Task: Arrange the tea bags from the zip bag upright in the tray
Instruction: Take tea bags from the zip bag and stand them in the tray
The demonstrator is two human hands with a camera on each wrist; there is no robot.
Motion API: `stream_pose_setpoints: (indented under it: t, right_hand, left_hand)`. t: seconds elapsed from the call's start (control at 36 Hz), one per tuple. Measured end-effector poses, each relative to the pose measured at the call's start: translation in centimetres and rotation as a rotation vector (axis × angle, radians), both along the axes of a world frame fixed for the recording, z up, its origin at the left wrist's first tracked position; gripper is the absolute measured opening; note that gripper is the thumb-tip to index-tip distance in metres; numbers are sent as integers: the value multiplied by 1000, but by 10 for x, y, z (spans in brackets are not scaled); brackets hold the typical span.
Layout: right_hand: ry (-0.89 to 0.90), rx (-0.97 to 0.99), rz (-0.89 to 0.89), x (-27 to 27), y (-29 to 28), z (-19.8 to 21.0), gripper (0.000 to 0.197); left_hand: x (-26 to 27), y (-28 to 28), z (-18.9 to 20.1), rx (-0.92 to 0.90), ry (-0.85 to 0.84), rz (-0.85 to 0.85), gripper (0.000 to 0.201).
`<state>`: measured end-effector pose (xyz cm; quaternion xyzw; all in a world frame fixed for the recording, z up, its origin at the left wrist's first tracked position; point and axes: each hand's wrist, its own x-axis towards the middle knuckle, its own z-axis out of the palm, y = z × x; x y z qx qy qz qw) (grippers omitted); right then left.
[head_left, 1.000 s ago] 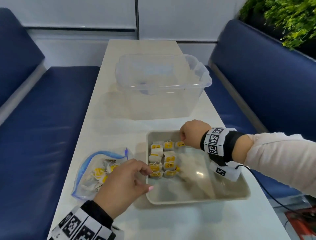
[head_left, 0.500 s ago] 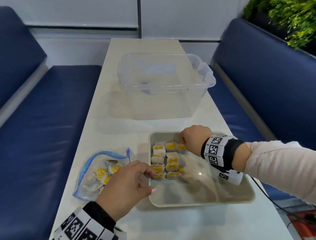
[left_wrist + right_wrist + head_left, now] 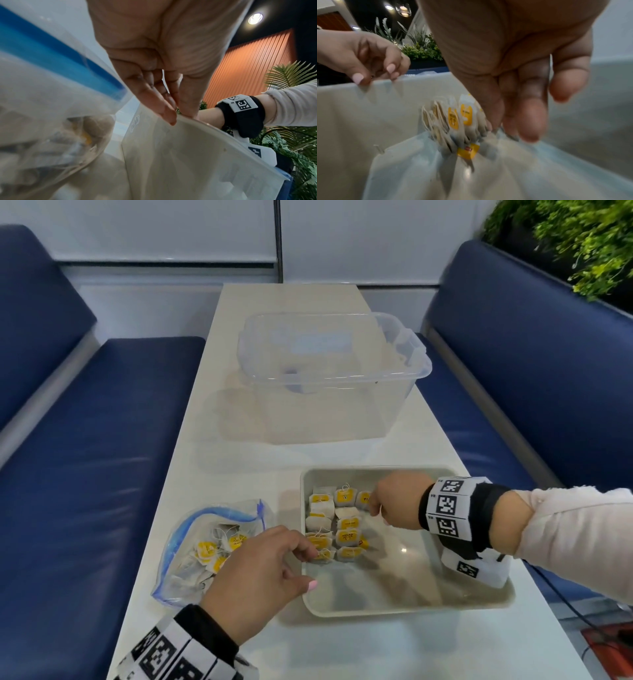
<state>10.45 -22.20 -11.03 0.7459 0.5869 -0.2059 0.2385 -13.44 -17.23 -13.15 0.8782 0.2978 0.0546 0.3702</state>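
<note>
A beige tray [image 3: 407,606] lies on the white table. Several tea bags with yellow tags [image 3: 346,529] stand in rows in its left part, and one yellow tag [image 3: 467,150] lies flat on the tray floor. My right hand [image 3: 375,508] hangs over the far row, its fingers [image 3: 530,121] loosely extended beside the standing bags [image 3: 465,116], gripping nothing. My left hand [image 3: 308,568] rests its fingertips [image 3: 171,117] on the tray's left rim [image 3: 223,136] and holds nothing. The clear zip bag [image 3: 212,546] with its blue zip lies open left of the tray, with more tea bags inside.
A large clear plastic bin [image 3: 329,378] stands on the table beyond the tray. Blue benches [image 3: 85,474] flank the narrow table on both sides. A cable [image 3: 565,604] hangs off the table's right edge. Green plants [image 3: 582,241] stand at the far right.
My right hand has drawn back a little from the tray's far edge toward me. My left hand has stayed at the tray's left rim.
</note>
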Motion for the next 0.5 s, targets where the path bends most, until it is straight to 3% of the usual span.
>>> stream_pose_setpoints:
  t: [0.14,0.5]
  right_hand:
    - [-52,-137,41,-3,3,-10,40]
    - [8,-71,-21,6,3,-19,36]
  left_hand:
    - [0,-1,0,8,2,-10,34]
    - [-5,-2,3,-37,-72,20,29]
